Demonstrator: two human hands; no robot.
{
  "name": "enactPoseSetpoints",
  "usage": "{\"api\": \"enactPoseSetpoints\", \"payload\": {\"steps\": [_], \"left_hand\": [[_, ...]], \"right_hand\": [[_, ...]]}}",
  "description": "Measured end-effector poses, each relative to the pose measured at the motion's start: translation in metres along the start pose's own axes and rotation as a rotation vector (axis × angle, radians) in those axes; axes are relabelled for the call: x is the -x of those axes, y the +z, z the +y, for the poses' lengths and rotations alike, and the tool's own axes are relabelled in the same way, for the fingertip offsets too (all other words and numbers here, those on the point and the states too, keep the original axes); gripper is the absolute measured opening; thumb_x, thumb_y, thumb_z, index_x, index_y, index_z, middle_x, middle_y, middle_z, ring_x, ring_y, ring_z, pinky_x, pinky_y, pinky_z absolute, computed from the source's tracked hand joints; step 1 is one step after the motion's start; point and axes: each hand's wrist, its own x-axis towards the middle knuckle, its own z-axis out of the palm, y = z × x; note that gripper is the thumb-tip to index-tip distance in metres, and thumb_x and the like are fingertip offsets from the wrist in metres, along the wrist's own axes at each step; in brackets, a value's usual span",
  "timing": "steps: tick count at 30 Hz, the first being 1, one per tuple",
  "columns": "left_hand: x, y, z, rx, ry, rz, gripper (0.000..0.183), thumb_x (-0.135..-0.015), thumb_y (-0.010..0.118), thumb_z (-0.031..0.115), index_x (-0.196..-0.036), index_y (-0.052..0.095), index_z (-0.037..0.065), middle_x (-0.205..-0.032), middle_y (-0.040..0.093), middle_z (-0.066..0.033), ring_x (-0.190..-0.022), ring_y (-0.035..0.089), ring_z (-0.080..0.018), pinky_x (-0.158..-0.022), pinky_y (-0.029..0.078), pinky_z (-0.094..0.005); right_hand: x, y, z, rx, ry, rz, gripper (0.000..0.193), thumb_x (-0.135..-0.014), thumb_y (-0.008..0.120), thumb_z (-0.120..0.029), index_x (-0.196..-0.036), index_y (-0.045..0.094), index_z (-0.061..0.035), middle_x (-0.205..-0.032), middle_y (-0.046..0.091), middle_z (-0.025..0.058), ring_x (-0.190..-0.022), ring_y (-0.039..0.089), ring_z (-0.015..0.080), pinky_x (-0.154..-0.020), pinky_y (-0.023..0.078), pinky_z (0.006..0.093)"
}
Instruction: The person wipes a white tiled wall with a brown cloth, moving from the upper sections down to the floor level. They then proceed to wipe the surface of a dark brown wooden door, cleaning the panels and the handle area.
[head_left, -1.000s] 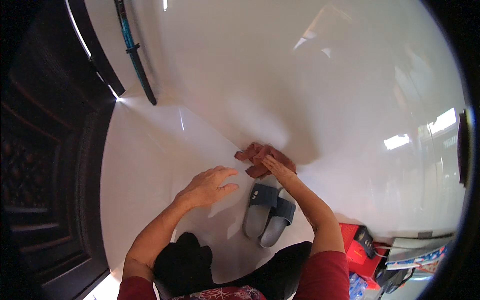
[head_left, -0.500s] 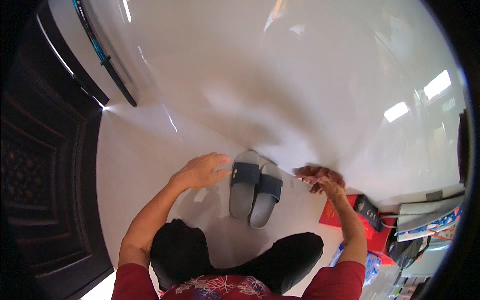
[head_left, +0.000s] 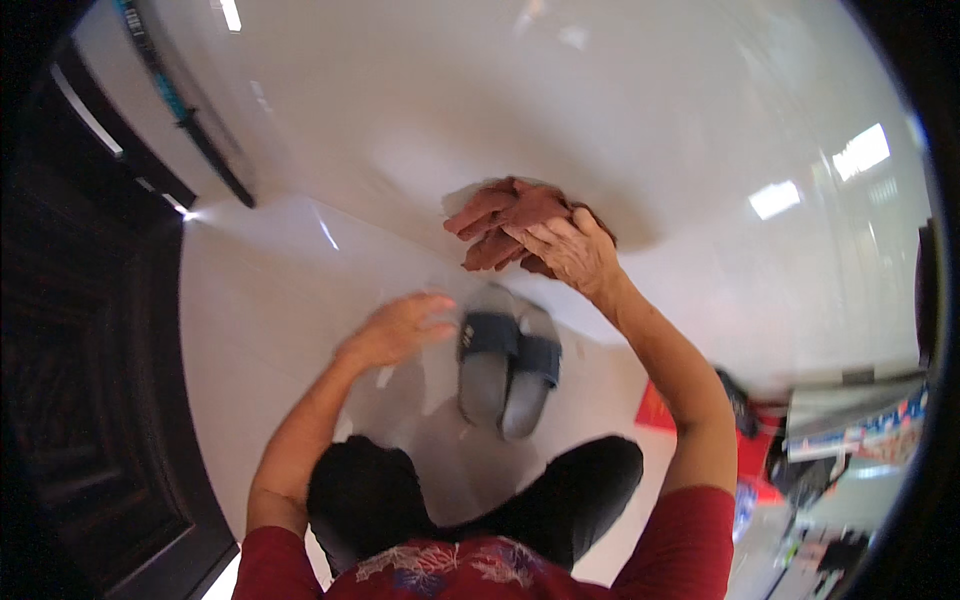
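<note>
Right hand (head_left: 572,252): holding a reddish-brown cloth (head_left: 505,215) against the glossy white wall (head_left: 650,100).
Right fingers: bending over the lower right part of the cloth, gripping it among the folds; partly sinking out of sight there, so not showing how tightly.
Cloth position: bunching against the wall, just beyond the toe ends of the slippers (head_left: 484,385), spreading in loose flaps to the left of the right hand.
Left hand (head_left: 395,328): hovering just left of the slippers, apart from the cloth, blurring slightly.
Left fingers: extending toward the right, standing wide of the thumb with a clear gap between.
Slippers: lying side by side on the pale floor (head_left: 260,330), pointing toward the wall, showing grey soles and dark straps.
Black-trousered knees (head_left: 365,490): bending at both sides, below the slippers in view.
Dark panelled door (head_left: 80,350): filling the left edge.
Black-and-teal pole (head_left: 212,155): slanting along the wall at upper left.
Red box (head_left: 655,410): sitting at right, partly hiding behind the right arm.
</note>
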Motion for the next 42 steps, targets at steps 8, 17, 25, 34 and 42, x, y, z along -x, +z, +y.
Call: {"api": "enactPoseSetpoints", "payload": {"steps": [8, 17, 25, 34, 42], "left_hand": [[-0.006, -0.013, -0.027, 0.060, 0.001, 0.006, 0.050, -0.088, 0.057, 0.036, -0.126, 0.049, 0.003, -0.120, 0.054, -0.0185, -0.110, 0.053, -0.0305, -0.093, 0.042, -0.0382], [0.015, -0.041, -0.068, 0.143, -0.107, 0.164, 0.051, -0.090, 0.053, 0.040, -0.127, 0.048, 0.004, -0.122, 0.053, -0.0183, -0.113, 0.052, -0.0304, -0.095, 0.041, -0.0384], [0.046, -0.062, -0.086, 0.211, -0.145, 0.310, 0.050, -0.090, 0.051, 0.042, -0.124, 0.049, 0.005, -0.121, 0.053, -0.0170, -0.114, 0.051, -0.0296, -0.096, 0.040, -0.0375], [0.061, -0.068, -0.078, 0.214, -0.100, 0.385, 0.046, -0.090, 0.056, 0.036, -0.124, 0.051, 0.005, -0.122, 0.054, -0.0165, -0.108, 0.055, -0.0280, -0.092, 0.044, -0.0366], [0.044, -0.050, -0.051, 0.123, -0.050, 0.337, 0.046, -0.089, 0.057, 0.035, -0.124, 0.052, 0.005, -0.121, 0.054, -0.0162, -0.106, 0.056, -0.0275, -0.091, 0.045, -0.0365]], "right_hand": [[-0.182, -0.112, 0.070, 0.265, 0.494, 0.582, 0.038, -0.076, 0.056, -0.024, -0.113, 0.060, -0.0351, -0.117, 0.056, -0.0149, -0.082, 0.045, 0.0137, -0.081, 0.029, 0.0379], [-0.371, -0.177, 0.104, 0.280, 0.626, 0.892, 0.047, -0.073, 0.065, -0.033, -0.119, 0.057, -0.0323, -0.135, 0.045, -0.0057, -0.128, 0.037, 0.0244, -0.081, 0.027, 0.0445], [-0.449, -0.069, -0.015, -0.097, 0.179, 0.699, 0.038, -0.077, 0.056, -0.016, -0.115, 0.061, -0.0164, -0.110, 0.057, 0.0006, -0.097, 0.049, 0.0231, -0.091, 0.034, 0.0452], [-0.328, 0.053, -0.110, 0.013, -0.165, 0.029, 0.048, -0.082, 0.051, -0.024, -0.129, 0.049, -0.0158, -0.125, 0.049, 0.0007, -0.120, 0.038, 0.0187, -0.108, 0.017, 0.0403], [-0.126, 0.088, -0.098, 0.067, -0.293, -0.184, 0.050, -0.081, 0.052, -0.035, -0.128, 0.050, -0.0196, -0.117, 0.051, -0.0031, -0.116, 0.039, 0.0140, -0.107, 0.020, 0.0371]]}}
